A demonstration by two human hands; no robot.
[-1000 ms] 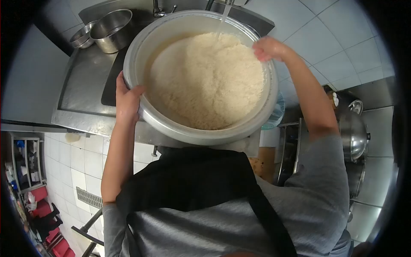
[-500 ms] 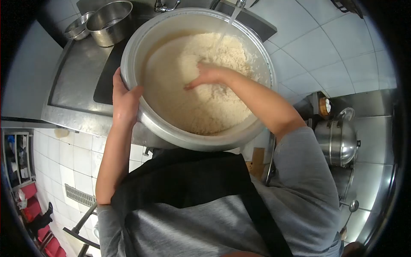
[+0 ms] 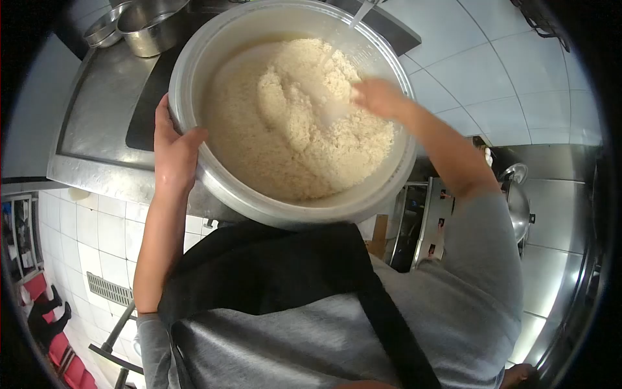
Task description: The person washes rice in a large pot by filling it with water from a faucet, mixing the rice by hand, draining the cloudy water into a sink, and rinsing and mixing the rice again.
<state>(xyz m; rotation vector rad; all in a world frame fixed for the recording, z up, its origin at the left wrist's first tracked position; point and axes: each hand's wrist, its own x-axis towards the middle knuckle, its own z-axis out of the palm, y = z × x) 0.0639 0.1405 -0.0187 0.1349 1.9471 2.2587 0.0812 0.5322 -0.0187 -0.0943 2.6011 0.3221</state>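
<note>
A large round metal pot (image 3: pixel 223 176) stands tilted at the sink, holding a mass of pale wet rice (image 3: pixel 291 129) with cloudy water at its left side. Water (image 3: pixel 358 14) runs from above into the pot near its back right rim. My left hand (image 3: pixel 176 146) grips the left rim, thumb over the edge and fingers round the outside. Over the right part of the rice is my right hand (image 3: pixel 379 97), blurred by motion; its fingers are too smeared to show whether they hold any rice.
Two metal pots, a deep one (image 3: pixel 152 29) and a shallow one (image 3: pixel 103 29), stand on the steel counter (image 3: pixel 97 117) at the upper left. On the right are a stove (image 3: pixel 435 217) and a lidded metal pot (image 3: pixel 518 211). Another person's legs (image 3: pixel 48 318) show at the lower left.
My right hand went from the right rim into the middle of the rice, then back to the right. The rice is now heaped and furrowed. My left hand keeps its hold while the view shifts.
</note>
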